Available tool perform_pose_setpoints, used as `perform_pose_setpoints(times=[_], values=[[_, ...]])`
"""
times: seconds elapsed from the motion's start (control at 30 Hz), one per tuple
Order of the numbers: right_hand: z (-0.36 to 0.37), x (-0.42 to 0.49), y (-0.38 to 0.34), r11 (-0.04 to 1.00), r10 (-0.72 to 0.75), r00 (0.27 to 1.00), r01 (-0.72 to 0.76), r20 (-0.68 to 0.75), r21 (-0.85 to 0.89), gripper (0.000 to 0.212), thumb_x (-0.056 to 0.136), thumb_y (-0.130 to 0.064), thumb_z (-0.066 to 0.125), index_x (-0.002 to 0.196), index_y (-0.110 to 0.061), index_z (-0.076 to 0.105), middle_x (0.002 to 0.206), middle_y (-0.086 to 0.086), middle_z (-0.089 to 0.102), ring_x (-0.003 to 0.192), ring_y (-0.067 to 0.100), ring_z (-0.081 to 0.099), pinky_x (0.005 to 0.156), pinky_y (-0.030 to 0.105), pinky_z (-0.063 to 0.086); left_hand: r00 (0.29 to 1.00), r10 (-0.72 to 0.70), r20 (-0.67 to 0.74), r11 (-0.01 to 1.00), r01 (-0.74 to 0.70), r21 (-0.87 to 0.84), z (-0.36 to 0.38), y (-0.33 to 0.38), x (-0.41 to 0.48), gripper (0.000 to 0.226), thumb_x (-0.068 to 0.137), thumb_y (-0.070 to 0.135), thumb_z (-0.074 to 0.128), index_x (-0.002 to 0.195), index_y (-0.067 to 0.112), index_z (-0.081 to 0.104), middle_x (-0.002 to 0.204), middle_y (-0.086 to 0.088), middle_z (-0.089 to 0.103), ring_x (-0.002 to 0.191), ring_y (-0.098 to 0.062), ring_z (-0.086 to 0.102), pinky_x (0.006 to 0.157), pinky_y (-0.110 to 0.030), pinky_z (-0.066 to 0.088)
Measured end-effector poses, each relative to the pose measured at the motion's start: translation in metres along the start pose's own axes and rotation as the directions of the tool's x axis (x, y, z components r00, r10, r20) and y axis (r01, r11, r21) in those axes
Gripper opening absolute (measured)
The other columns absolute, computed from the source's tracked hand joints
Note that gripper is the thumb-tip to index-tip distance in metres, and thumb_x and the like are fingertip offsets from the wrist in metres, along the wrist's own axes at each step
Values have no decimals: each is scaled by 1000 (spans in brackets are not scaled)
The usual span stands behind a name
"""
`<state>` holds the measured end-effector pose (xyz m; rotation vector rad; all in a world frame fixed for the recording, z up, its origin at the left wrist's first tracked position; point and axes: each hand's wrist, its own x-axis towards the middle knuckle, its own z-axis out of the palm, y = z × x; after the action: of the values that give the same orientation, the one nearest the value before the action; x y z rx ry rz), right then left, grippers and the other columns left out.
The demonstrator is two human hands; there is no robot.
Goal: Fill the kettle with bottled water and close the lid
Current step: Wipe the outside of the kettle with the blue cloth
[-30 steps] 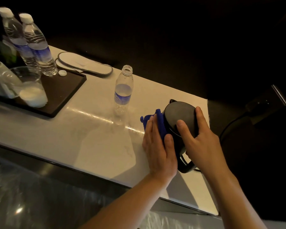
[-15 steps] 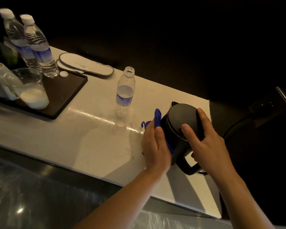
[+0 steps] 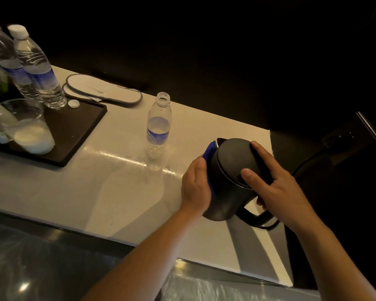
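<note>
A black electric kettle (image 3: 228, 187) stands at the right end of the white counter, its lid (image 3: 232, 157) down. My right hand (image 3: 271, 183) lies over the lid and handle top, fingers spread on it. My left hand (image 3: 195, 183) presses a blue cloth (image 3: 209, 153) flat against the kettle's left side. An uncapped water bottle (image 3: 159, 124), roughly half full, stands upright on the counter to the kettle's upper left. Its white cap (image 3: 73, 103) lies on the dark tray.
A dark tray (image 3: 78, 131) at the left holds two sealed water bottles (image 3: 37, 68) and upturned glasses (image 3: 28, 124). White slippers (image 3: 104, 92) lie behind it. The kettle's black cord (image 3: 308, 161) runs right toward a wall socket. The counter (image 3: 96, 187) edge is close below my arms.
My left hand has turned from flat on the counter to upright against the kettle's side, carrying the blue cloth up with it. My right hand stays on the lid.
</note>
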<state>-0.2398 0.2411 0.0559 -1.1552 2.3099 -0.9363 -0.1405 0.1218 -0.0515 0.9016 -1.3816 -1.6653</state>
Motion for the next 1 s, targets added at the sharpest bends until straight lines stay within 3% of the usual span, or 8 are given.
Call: perform_pose_setpoints(times=[0.13, 0.27, 0.4, 0.5, 0.57, 0.73, 0.87, 1.0], values=[[-10, 7, 2, 998, -19, 996, 14, 86, 55, 67, 84, -58, 59, 142, -68, 27, 126, -20, 43, 79, 16, 60, 54, 19, 53, 975, -153, 162, 988, 150, 30, -13, 2, 18, 45, 97, 48, 34, 81, 22, 66, 83, -8, 67, 83, -23, 59, 92, -51, 48], [-11, 9, 3, 996, -29, 993, 20, 111, 82, 67, 87, -52, 63, 142, -68, 28, 126, -28, 39, 83, 16, 59, 55, 19, 53, 958, -224, 179, 974, 227, 8, -9, 11, 21, 60, 91, 59, 34, 100, 10, 69, 102, -18, 71, 102, -33, 65, 104, -59, 46], [-10, 8, 5, 995, -35, 994, 26, 100, 94, 68, 90, -45, 65, 144, -65, 29, 121, -39, 34, 84, 15, 60, 54, 18, 52, 979, -144, 146, 985, 156, -72, 4, 39, 3, 44, 105, 45, 29, 128, 21, 59, 119, -4, 67, 111, -20, 64, 96, -35, 56], [-11, 8, 5, 995, -39, 993, 28, 109, 100, 70, 90, -43, 66, 146, -62, 28, 121, -39, 33, 83, 14, 60, 56, 17, 52, 979, -126, 161, 988, 138, -67, 6, 45, 1, 33, 107, 43, 26, 122, 31, 53, 116, 2, 64, 109, -17, 63, 94, -31, 57], [-12, 10, 3, 994, -44, 991, 31, 128, 104, 71, 88, -45, 66, 146, -62, 28, 121, -41, 33, 83, 14, 60, 57, 17, 52, 974, -141, 179, 983, 159, -92, 2, 43, 11, 41, 104, 49, 29, 119, 24, 58, 116, -2, 67, 108, -19, 64, 92, -30, 56], [-13, 13, 2, 993, -39, 991, 24, 129, 117, 62, 92, -44, 62, 141, -67, 31, 122, -34, 38, 78, 17, 61, 57, 20, 53, 909, -262, 324, 955, 293, -50, -8, 30, 44, 50, 102, 44, 34, 104, 14, 74, 110, -12, 75, 108, -29, 67, 106, -50, 46], [-11, 16, 3, 992, -36, 995, 25, 91, 123, 50, 100, -41, 53, 139, -68, 36, 123, -22, 48, 71, 18, 61, 56, 24, 54, 838, -384, 387, 908, 419, -6, -14, 13, 55, 60, 97, 53, 41, 117, 6, 72, 123, -23, 70, 119, -39, 64, 114, -55, 40], [-11, 17, 4, 992, -35, 997, 26, 67, 119, 44, 104, -40, 45, 138, -66, 39, 123, -16, 53, 68, 19, 60, 56, 25, 54, 848, -380, 370, 911, 412, -10, -18, 6, 48, 63, 102, 48, 33, 124, -2, 65, 125, -31, 65, 115, -44, 63, 112, -54, 42]])
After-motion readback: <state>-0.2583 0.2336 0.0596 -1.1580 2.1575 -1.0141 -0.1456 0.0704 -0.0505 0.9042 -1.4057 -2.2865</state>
